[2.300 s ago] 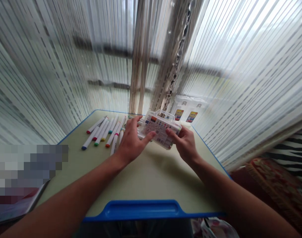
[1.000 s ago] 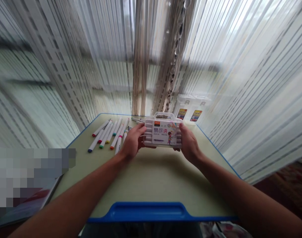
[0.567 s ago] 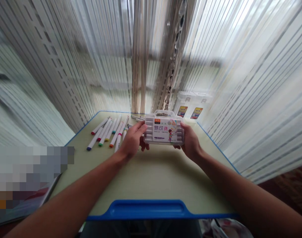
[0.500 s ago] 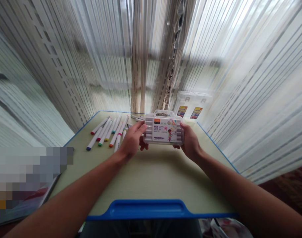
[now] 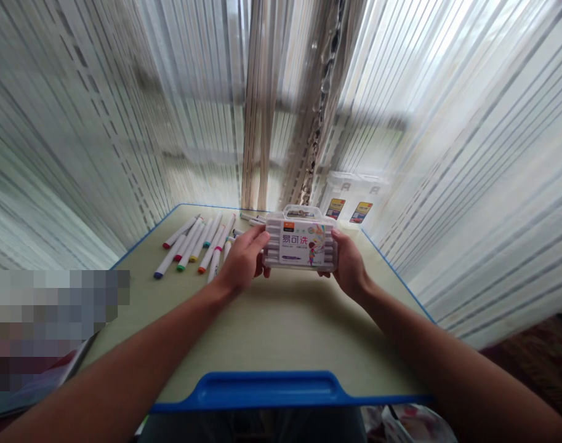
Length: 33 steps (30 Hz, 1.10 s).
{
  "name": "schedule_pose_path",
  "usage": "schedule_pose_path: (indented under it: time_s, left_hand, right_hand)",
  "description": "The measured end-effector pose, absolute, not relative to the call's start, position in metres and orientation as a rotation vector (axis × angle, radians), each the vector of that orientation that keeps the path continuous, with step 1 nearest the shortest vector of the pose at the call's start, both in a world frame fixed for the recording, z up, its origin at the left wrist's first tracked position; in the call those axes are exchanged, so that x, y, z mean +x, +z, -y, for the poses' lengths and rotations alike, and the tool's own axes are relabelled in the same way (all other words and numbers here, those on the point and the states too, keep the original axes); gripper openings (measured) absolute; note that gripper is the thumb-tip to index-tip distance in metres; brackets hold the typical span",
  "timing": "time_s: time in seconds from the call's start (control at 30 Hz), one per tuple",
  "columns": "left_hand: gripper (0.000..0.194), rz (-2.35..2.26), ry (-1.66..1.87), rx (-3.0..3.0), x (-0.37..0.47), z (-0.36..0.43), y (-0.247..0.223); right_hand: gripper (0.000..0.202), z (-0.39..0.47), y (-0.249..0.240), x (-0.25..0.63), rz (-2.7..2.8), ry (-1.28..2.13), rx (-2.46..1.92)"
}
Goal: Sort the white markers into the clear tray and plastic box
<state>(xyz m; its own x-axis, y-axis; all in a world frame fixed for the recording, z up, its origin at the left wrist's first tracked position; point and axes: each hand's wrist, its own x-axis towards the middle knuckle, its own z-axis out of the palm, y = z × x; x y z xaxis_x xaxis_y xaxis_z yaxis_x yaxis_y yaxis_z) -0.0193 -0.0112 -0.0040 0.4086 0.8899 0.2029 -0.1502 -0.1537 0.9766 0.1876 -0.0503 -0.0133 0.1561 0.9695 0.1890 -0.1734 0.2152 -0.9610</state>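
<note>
A clear plastic marker case (image 5: 301,243) with a carry handle and a printed label is held upright above the table, its front facing me. White marker barrels show through it at both sides of the label. My left hand (image 5: 244,255) grips the case's left end, thumb on the front and fingers behind. On the right end, my right hand (image 5: 349,258) holds it the same way. Loose white markers (image 5: 195,246) with coloured caps lie just left of my left hand, some partly hidden by it.
Two clear cases (image 5: 345,200) with yellow labels stand at the table's back right. The pale table (image 5: 281,332) has a blue rim and a blue front tray (image 5: 269,389). Striped curtains (image 5: 207,111) hang close behind it. A bag (image 5: 414,424) sits below the front right edge.
The whole view has shifted slightly. Both hands keep their hold on the marker case, which stays nearly in place over the table. The loose markers have not moved.
</note>
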Motion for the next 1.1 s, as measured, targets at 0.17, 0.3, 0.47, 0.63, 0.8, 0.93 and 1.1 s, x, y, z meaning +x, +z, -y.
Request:
schedule_pose_path:
  time_s: [0.17, 0.3, 0.47, 0.63, 0.8, 0.93, 1.1]
  left_hand:
    - [0.036, -0.716, 1.067, 1.437, -0.0196, 0.0111, -0.0054]
    - [0.033, -0.732, 1.073, 1.460, -0.0201, 0.0126, -0.0043]
    - [0.029, -0.771, 1.066, 1.484, -0.0206, 0.0167, 0.0009]
    - [0.028, -0.780, 1.075, 1.500, -0.0213, 0.0159, 0.0011]
    - [0.028, -0.782, 1.081, 1.505, -0.0220, 0.0152, 0.0001]
    - [0.028, -0.778, 1.085, 1.505, -0.0220, 0.0161, 0.0008]
    - [0.031, -0.779, 1.083, 1.517, -0.0219, 0.0160, 0.0004]
  right_hand:
    - [0.040, 0.0491, -0.0163, 0.1904, 1.099, 1.031, -0.994]
    - [0.041, 0.0479, -0.0185, 0.1927, 1.130, 1.018, -0.993]
    - [0.044, 0.0469, -0.0193, 0.1940, 1.152, 1.012, -0.993]
    - [0.044, 0.0469, -0.0186, 0.1937, 1.157, 1.011, -0.990]
    - [0.043, 0.0480, -0.0173, 0.1925, 1.169, 1.002, -0.993]
    - [0.044, 0.0482, -0.0172, 0.1926, 1.175, 1.001, -1.001]
    - [0.046, 0.0465, -0.0193, 0.1948, 1.177, 0.992, -1.012]
